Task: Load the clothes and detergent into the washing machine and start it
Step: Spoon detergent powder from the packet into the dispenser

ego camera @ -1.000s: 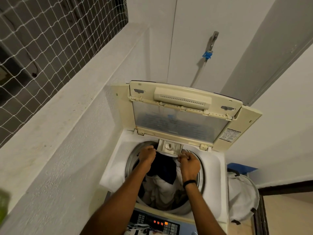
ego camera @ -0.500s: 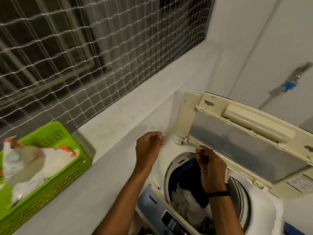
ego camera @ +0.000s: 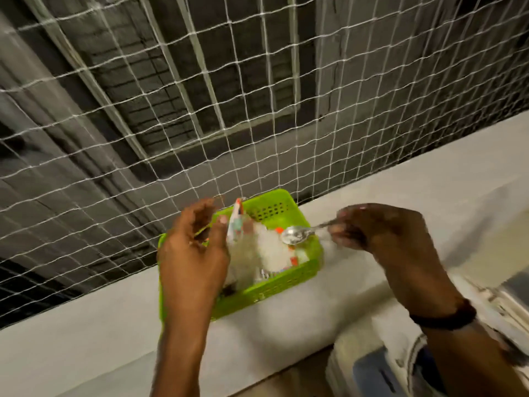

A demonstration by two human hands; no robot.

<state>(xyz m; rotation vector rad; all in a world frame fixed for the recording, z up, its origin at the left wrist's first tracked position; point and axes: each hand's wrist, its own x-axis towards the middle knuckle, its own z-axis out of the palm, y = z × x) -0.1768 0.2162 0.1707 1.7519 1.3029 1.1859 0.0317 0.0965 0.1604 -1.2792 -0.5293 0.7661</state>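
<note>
A green plastic basket stands on the white ledge and holds a detergent packet with white powder showing. My right hand pinches the handle of a metal spoon, whose bowl hovers over the basket's right side. My left hand hangs over the basket's left end, fingers loosely curled, holding nothing, its thumb close to the packet's top edge. The washing machine shows only as a corner at the bottom right, partly hidden by my right forearm.
A white rope net covers the opening behind the ledge, just behind the basket. The ledge runs left and right of the basket. The view is blurred.
The view has swung left from the washer tub to the basket. Both hands left the drawer and drum; the right hand now carries the spoon over the basket, the left hand reaches beside the packet.
</note>
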